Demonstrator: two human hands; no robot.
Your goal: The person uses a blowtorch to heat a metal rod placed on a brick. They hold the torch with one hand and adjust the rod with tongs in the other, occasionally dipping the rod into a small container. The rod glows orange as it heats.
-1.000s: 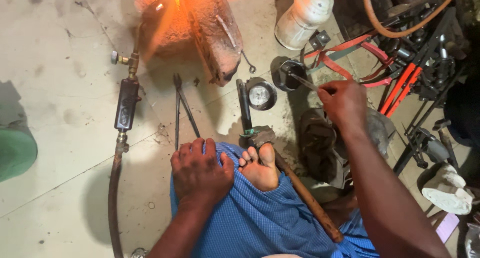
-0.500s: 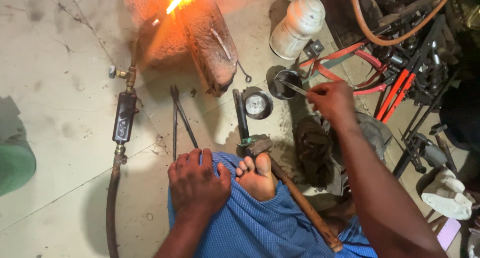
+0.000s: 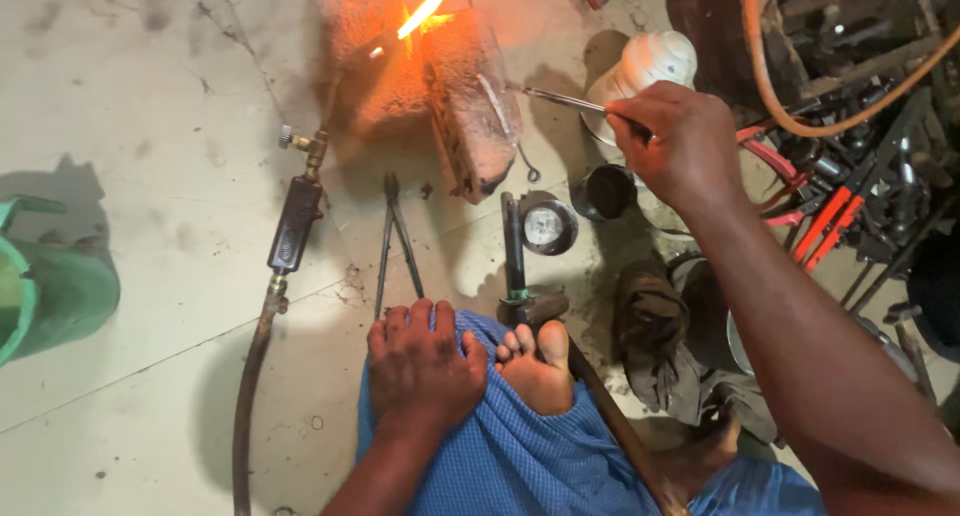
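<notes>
Here, a rod held near a torch flame.
Right hand [image 3: 680, 151] pinches a thin metal rod [image 3: 570, 100]; left hand [image 3: 425, 366] lies open on blue cloth [image 3: 540, 456], hiding the knee; torch [image 3: 300, 211] hose cut off below.

I sit on a pale, cracked concrete floor [image 3: 130, 96]. At top centre a brick [image 3: 465, 96] lies on it, lit orange by the flame of the torch [image 3: 298, 216], whose hose [image 3: 250, 376] runs to the bottom edge. Below the brick lie tongs [image 3: 392, 241], a gauge [image 3: 548, 226] and a dark cup [image 3: 606, 191]. A green bucket [image 3: 50, 286] sits at the left edge, a rag [image 3: 650, 326] right of centre, tools [image 3: 850, 176] heaped at upper right.
</notes>
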